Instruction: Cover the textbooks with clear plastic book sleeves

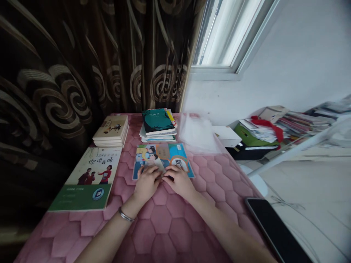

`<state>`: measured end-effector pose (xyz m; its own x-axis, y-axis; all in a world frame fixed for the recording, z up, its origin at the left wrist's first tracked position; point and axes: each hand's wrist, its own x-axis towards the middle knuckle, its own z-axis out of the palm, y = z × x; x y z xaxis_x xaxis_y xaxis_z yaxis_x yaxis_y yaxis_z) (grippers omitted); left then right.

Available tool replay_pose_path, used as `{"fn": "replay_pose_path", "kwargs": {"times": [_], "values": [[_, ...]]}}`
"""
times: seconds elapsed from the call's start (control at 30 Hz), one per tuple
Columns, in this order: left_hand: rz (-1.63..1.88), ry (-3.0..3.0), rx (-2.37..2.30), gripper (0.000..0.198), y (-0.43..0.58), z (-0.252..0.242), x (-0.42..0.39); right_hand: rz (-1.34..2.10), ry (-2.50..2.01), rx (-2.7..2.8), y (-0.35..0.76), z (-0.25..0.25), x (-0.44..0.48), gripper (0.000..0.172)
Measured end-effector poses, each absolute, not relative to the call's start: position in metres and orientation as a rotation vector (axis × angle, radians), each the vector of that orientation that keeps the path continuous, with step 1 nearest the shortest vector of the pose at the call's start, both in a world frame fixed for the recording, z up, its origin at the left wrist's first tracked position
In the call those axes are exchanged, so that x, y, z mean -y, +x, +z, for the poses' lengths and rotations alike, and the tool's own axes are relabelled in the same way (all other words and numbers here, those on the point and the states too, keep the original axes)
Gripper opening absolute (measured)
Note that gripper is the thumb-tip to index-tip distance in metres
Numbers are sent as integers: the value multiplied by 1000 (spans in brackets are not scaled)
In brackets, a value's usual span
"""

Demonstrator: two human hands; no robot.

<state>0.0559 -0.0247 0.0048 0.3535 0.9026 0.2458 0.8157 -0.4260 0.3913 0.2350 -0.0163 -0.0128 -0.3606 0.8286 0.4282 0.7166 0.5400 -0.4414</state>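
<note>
A blue textbook with a cartoon cover and Chinese characters lies on the pink quilted table cover. My left hand, with a silver bangle on its wrist, rests over the book's near edge with fingers curled. Beside it, my right hand is bent over the same edge, a little to the right. The two sets of fingertips almost meet at the middle of that edge. My hands hide the lower part of the cover, and the exact contact of the fingertips cannot be seen.
Left lies a large green-and-white book, with a stack of tan books behind. A pile topped by a teal book stands at the back, beside clear plastic sheets. A phone is at the right edge; a dark curtain hangs behind.
</note>
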Motion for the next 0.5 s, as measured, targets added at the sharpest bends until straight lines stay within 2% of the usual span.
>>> {"fn": "replay_pose_path", "kwargs": {"times": [0.3, 0.5], "values": [[598, 2463, -1591, 25, 27, 10, 24, 201, -1257, 2239, 264, -11, 18, 13], [496, 2457, -1714, 43, -14, 10, 24, 89, -1325, 2249, 305, -16, 19, 18]]}}
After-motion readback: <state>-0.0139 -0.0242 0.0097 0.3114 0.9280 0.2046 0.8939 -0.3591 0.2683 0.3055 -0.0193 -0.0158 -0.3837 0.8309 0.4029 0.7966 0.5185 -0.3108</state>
